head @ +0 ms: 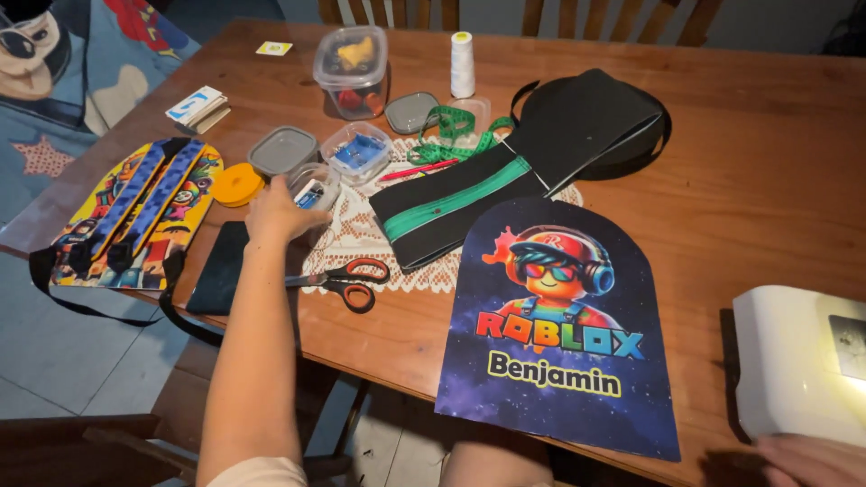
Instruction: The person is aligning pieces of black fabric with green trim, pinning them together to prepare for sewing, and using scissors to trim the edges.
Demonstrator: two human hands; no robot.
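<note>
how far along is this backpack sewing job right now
Done: printed front panel is cut out; green zipper sits on the black strip. In hand: left hand reaches into a small clear container; right hand is beside the white machine. Left: the pieces lie unjoined.

A home dining room turned sewing corner. Wooden worktop (722, 171) with slatted dining chairs (541, 13) behind its far edge, tiled floor (63, 361) below its near left corner. On the worktop: lace doily (361, 239), thread spool (462, 63), green measuring tape (456, 131), scissors (347, 278), sewing machine (798, 361) at the right edge.
</note>
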